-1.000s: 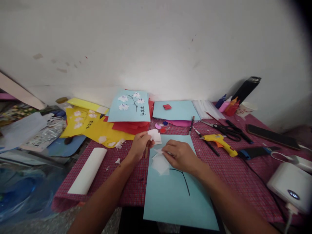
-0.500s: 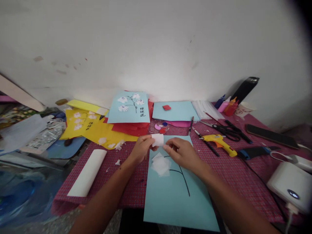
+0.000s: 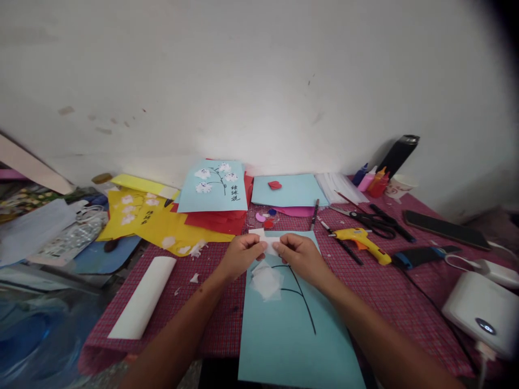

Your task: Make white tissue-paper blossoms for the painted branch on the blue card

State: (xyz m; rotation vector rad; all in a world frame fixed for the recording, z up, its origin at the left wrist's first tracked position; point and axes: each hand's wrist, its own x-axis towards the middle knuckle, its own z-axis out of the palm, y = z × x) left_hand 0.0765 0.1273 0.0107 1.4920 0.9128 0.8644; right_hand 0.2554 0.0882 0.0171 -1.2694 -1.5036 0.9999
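Note:
Pinched between the fingertips of my left hand [image 3: 243, 254] and my right hand [image 3: 298, 254] is a small piece of white tissue paper [image 3: 269, 246], held by both sides. Both hands hover over the upper part of a light blue sheet [image 3: 279, 340]. On that sheet black curved stem lines [image 3: 303, 299] are drawn. A pile of thin white paper squares [image 3: 266, 282] lies at the end of one stem, just below my hands. The fingers of each hand are closed, thumb against forefinger.
A finished blue flower picture [image 3: 213, 186] rests on red paper at the back. Yellow sheets [image 3: 148, 216] and a white folded sheet [image 3: 144, 297] lie left. Right are a yellow glue gun [image 3: 360, 240], scissors [image 3: 371, 221], paint bottles [image 3: 377, 183] and a white power box [image 3: 480, 308].
My right hand has come up to the white tissue paper and now grips its right side. The paper has been turned or spread between both hands. The view has tilted slightly upward.

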